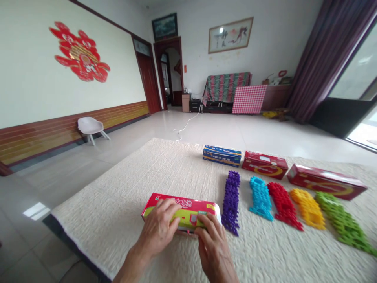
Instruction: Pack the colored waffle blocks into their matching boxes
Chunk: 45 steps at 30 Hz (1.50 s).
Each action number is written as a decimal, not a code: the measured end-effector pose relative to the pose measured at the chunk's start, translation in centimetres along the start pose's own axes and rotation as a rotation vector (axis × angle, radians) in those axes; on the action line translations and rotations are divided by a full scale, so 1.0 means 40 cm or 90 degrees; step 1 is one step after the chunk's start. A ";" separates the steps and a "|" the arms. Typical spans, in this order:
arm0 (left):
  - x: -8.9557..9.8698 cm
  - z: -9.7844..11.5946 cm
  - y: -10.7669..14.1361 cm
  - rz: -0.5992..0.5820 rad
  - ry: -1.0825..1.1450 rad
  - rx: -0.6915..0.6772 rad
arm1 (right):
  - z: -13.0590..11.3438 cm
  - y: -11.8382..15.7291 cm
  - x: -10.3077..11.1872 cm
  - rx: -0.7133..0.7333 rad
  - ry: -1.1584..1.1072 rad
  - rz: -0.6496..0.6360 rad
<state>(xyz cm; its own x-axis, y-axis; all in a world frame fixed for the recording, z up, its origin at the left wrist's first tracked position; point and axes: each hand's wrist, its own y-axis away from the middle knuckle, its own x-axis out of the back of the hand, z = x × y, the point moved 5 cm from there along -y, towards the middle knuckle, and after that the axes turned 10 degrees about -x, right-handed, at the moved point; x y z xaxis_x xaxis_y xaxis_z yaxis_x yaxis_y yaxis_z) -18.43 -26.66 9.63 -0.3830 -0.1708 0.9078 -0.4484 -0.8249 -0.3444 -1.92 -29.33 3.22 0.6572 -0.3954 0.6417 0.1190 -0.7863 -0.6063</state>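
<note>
A red and yellow-green battery box [184, 203] lies lengthwise on the cream cloth, printed with large characters. My left hand [161, 222] wraps over its left part, thumb on the near side and fingers across the top. Round the right end of the box, my right hand [212, 239] has its fingers bent over the top. Both hands hide parts of the box. Just right of it lies a strip of purple plastic interlocking pieces [231, 202]. Beyond that are light blue pieces [261, 198], red pieces [284, 205], yellow pieces [308, 202] and green pieces [343, 220].
Behind the coloured strips stand a blue box [222, 156], a dark red box [264, 165] and a longer dark red box [325, 181]. The cream cloth [118, 204] covers the work surface, whose edge runs along the left. A pale chair [90, 126] stands on the tiled floor.
</note>
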 end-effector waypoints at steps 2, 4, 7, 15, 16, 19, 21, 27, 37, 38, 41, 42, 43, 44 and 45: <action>-0.005 -0.048 -0.002 -0.011 0.002 0.019 | 0.005 -0.010 0.003 -0.003 -0.017 -0.010; -0.018 -0.085 0.006 -0.033 0.011 0.037 | 0.008 -0.014 0.006 -0.002 -0.026 -0.009; -0.037 -0.111 0.022 -0.057 0.033 0.053 | 0.008 -0.012 0.005 0.006 -0.026 -0.003; -0.067 -0.138 0.046 -0.062 -0.028 0.136 | 0.001 -0.021 0.004 -0.007 -0.035 -0.031; -0.070 -0.142 0.048 -0.062 -0.035 0.142 | 0.002 -0.022 0.003 -0.005 -0.037 -0.037; -0.075 -0.148 0.053 -0.066 -0.053 0.136 | 0.007 -0.021 -0.001 0.007 -0.043 -0.052; -0.074 -0.147 0.053 -0.075 -0.058 0.120 | 0.010 -0.018 -0.003 0.008 -0.045 -0.050; -0.051 -0.143 0.056 -0.119 -0.079 0.135 | 0.009 -0.027 0.003 0.029 -0.045 -0.048; -0.041 -0.167 0.063 -0.167 -0.005 0.164 | 0.027 -0.040 -0.003 0.017 -0.043 -0.053; -0.040 -0.169 0.063 -0.167 -0.004 0.154 | 0.028 -0.041 -0.002 0.021 -0.041 -0.056; -0.028 -0.172 0.062 -0.145 -0.005 0.123 | 0.023 -0.048 0.002 0.043 -0.031 -0.058; -0.022 -0.172 0.061 -0.134 -0.005 0.117 | 0.022 -0.050 0.005 0.044 -0.030 -0.054; -0.016 -0.171 0.059 -0.126 -0.005 0.110 | 0.021 -0.052 0.007 0.044 -0.029 -0.048; -0.010 -0.169 0.056 -0.120 -0.002 0.101 | 0.020 -0.053 0.009 0.044 -0.029 -0.044; -0.005 -0.166 0.052 -0.117 0.005 0.089 | 0.020 -0.053 0.011 0.043 -0.026 -0.043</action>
<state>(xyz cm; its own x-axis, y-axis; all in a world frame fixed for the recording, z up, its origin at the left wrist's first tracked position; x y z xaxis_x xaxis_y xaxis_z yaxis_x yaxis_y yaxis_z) -24.64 -24.77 7.14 -0.3114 -0.0067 0.9502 -0.3953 -0.9084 -0.1359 -1.28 -27.46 4.41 0.6762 -0.3218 0.6627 0.2124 -0.7762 -0.5936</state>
